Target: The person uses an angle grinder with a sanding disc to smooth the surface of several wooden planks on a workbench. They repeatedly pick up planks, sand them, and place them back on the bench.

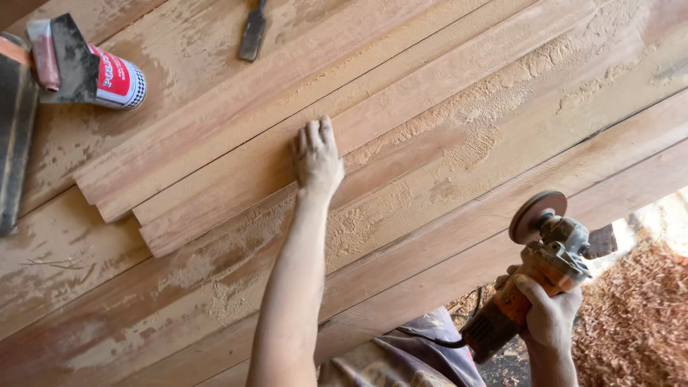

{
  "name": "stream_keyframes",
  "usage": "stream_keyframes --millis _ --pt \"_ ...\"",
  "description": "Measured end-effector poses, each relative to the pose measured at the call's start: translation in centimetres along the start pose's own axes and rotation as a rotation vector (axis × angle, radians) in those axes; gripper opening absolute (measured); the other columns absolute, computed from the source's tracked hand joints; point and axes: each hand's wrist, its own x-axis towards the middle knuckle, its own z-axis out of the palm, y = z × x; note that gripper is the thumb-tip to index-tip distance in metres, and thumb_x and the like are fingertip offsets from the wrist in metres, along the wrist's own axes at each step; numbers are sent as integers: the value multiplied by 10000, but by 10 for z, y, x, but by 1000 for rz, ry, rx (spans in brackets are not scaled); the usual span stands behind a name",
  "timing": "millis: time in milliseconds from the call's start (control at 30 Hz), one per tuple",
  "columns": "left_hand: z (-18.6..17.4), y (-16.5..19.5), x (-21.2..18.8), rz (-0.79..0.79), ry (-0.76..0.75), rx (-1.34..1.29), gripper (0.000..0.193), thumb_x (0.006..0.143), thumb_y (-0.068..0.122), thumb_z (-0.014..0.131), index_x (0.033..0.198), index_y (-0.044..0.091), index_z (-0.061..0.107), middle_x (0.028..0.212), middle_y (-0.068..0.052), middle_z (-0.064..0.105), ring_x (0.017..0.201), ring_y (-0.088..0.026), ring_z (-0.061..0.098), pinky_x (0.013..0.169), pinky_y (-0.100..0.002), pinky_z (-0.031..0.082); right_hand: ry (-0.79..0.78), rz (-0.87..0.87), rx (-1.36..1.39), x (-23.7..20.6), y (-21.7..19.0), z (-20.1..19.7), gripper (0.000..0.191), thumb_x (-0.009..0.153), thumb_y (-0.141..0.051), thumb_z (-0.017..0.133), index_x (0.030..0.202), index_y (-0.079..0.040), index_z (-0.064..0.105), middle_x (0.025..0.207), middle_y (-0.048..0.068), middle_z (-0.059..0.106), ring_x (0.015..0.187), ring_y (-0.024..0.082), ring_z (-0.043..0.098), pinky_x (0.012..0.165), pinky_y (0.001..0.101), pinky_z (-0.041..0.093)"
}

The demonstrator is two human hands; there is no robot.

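- At the far left edge a dark, flat board-like thing (13,136) runs down the side of the table (64,265); what it is cannot be told.
- Just right of it, in the upper left corner, a round can (115,80) lies on its side. Its label is red and white with a black-and-white chequered band at the end. A dark flat scraper blade (70,61) with a pinkish handle (43,54) rests across the can.
- Further right, at the top edge, a narrow dark chisel-like tool (252,32) lies on the planks.
- Several long reddish wooden planks (215,122) lie side by side, running slantwise from lower left to upper right, their cut ends stepped near the left. Pale sawdust (473,115) lies in streaks over them, thickest toward the upper right.
- The left hand (316,159) is stretched out with the arm straight. It lies flat on one plank (401,107), palm down, fingers together and extended, clasping nothing.
- At the lower right, off the table edge, the right hand (548,315) has its grip clenched round the orange body of an angle grinder (534,276). The round sanding disc (537,215) is lifted clear of the wood, and a dark cord (437,340) trails from the tool's rear.
- Far right, below the table, a heap of reddish wood shavings (634,322) covers the ground.
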Motion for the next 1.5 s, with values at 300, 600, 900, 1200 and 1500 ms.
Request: stream_keyframes --millis 300,600,900,1200,1500 --pt "23 -36 -166 -130 -111 -344 941 692 82 887 1507 60 416 1377 -202 469 1275 -416 455 1094 -547 391 51 29 120 12 20 -26 465 855 39 609 1310 61 514 977 161 603 733 253 676 635 394 601" --pt "2 -97 -353 -874 -17 166 716 731 47 763 1395 224 562 1442 -188 476 1392 -411 414 1109 -549 402 -107 -137 181 16 18 -49 423 944 87 576 1346 49 447 1099 122 546 858 236 680 821 418 668" --pt "10 -95 -294 -1854 295 -1249 619 1054 499 406 1617 244 369 1620 -236 388 1434 -442 350 1178 -605 237 -107 -166 60 15 17 -47 520 935 58 594 1414 -14 406 1138 162 585 853 258 712 803 416 690" --pt "16 -88 -281 -1724 259 -1355 716 963 521 577 1560 153 433 1601 -160 423 1412 -274 431 1168 -536 319 -56 -140 74 -55 34 -80 493 897 22 587 1373 46 460 999 195 618 796 298 696 749 444 640" --pt "-28 -113 -397 -1632 681 -1540 919 784 525 736 1571 233 362 1626 -127 261 1452 -332 301 1124 -721 247 18 -238 169 -156 65 -158 431 936 44 587 1328 101 417 976 211 611 764 319 701 746 462 650"
